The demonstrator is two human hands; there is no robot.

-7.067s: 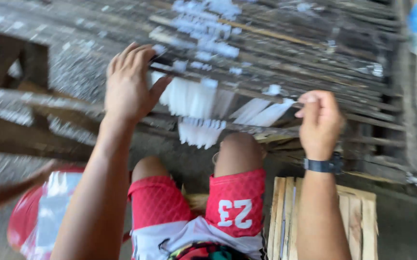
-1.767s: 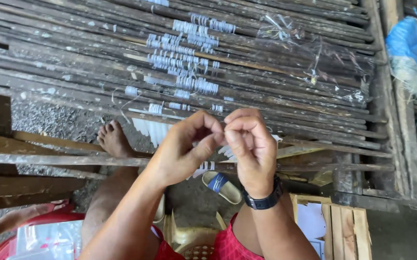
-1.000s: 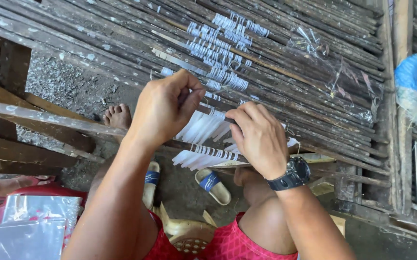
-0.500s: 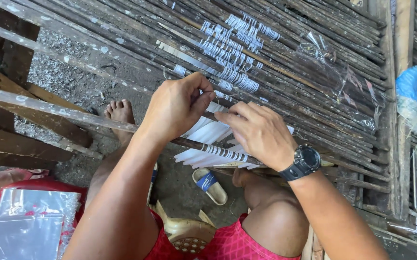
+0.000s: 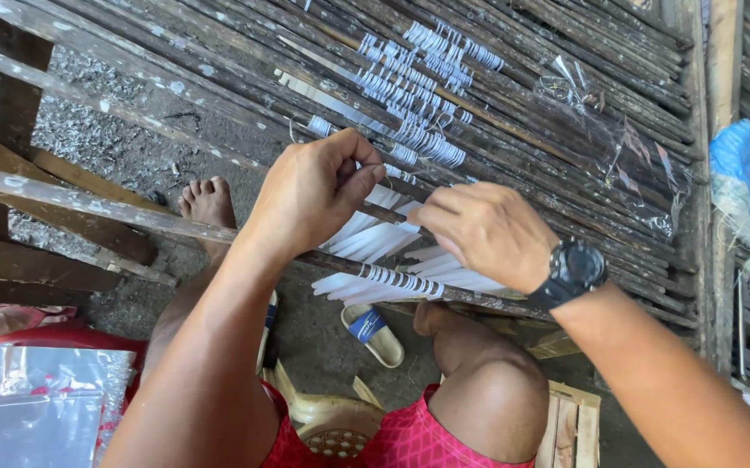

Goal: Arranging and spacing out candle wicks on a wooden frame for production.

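Several rows of pale flat strips already hang tied beyond the dark bamboo slat rack; the left hand and right hand, grips pinched together on white strips, work the near edge.

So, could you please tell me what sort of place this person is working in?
Probably a rough outdoor or open-sided workshop: a rack of dark weathered wooden slats hung with rows of thin white strips, bare gravelly ground, and a pale sandal underfoot.

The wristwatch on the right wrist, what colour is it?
Black, both the case and the strap of the wristwatch, seen in the head view.
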